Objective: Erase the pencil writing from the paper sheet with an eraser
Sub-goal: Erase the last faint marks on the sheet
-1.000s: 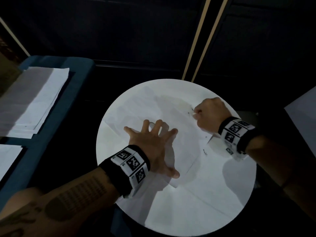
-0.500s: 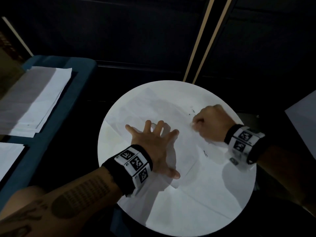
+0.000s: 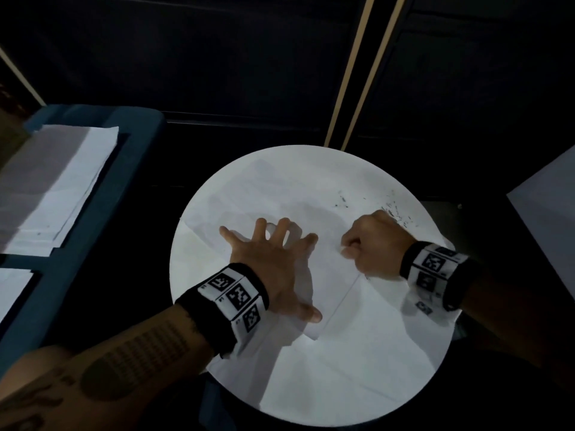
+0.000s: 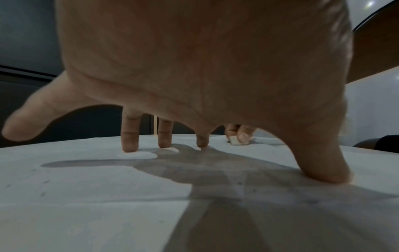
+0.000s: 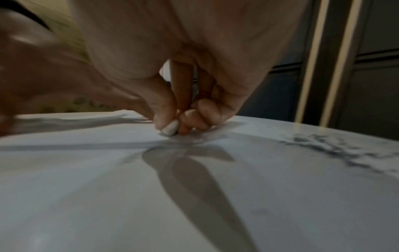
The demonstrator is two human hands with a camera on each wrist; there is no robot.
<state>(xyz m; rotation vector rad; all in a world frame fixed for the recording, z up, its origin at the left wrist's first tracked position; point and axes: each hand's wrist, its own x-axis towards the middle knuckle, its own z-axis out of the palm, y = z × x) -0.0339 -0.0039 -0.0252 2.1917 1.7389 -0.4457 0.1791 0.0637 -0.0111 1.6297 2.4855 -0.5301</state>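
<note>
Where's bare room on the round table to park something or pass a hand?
Bare: the near part of the round table, below the paper sheet and between the forearms. Crowded: the middle, where the left hand presses the sheet, and right, where the right hand pinches the eraser; eraser crumbs litter the far right.

Dim office-like room: round white table (image 3: 342,384), paper stacks (image 3: 56,188), dark panelled wall (image 3: 217,73).

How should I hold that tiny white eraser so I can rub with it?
Pinch the eraser by its upper part from above, thumb on one side and fingertips on the other, as the right hand does. It is a small stub, so a low grip would cover the bottom tip, which must stay bare to touch the paper sheet.
</note>
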